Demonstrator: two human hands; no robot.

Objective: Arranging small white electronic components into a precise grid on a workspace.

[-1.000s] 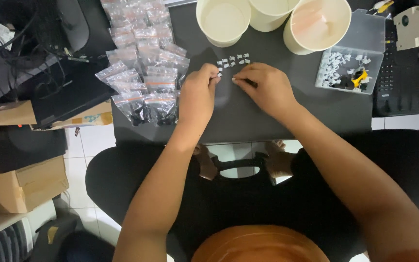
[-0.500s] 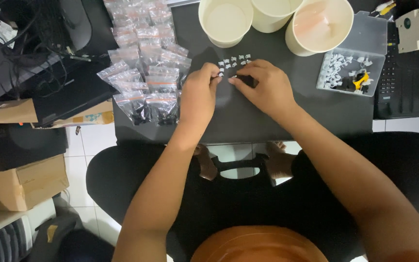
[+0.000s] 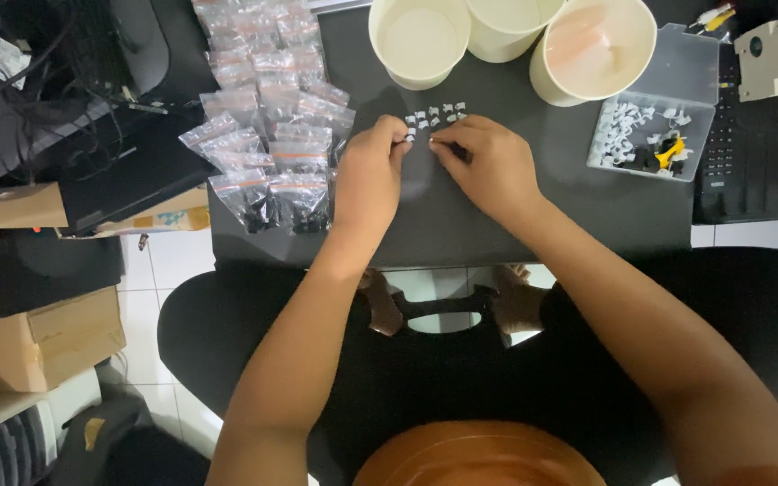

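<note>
Two hands at work: we find the left hand (image 3: 369, 175) and right hand (image 3: 488, 166) side by side on the dark desk mat (image 3: 461, 225), fingertips turned toward each other.
Left fingers: pinched together on a small white clip (image 3: 410, 137) at the near edge of the cluster.
Right fingers: drawn together at the tips over something small; we cannot tell what they grip, as the hand covers it.
Clip cluster: a short double row of small white clips (image 3: 436, 114) lies on the mat just beyond both sets of fingertips, below the cups.
Change noted: against the frames of a second ago, we see both hands in nearly the same spot, the fingertips a shade closer together; the row of clips appears unaltered.
Our reading: fine handling of one piece is in hand, with the sorted row undisturbed.
Beyond the hands: three cream paper cups (image 3: 592, 49) stand at the far edge of the mat.
Right side: a clear plastic box (image 3: 655, 135) holds more white clips, some dark pieces and one yellow piece; a dark keyboard (image 3: 749, 153) lies beyond it.
Left side: a spread of small clear zip bags (image 3: 267, 135) with dark contents covers the mat's left part.
Floor level: cardboard boxes (image 3: 42, 337) stand at lower left.
</note>
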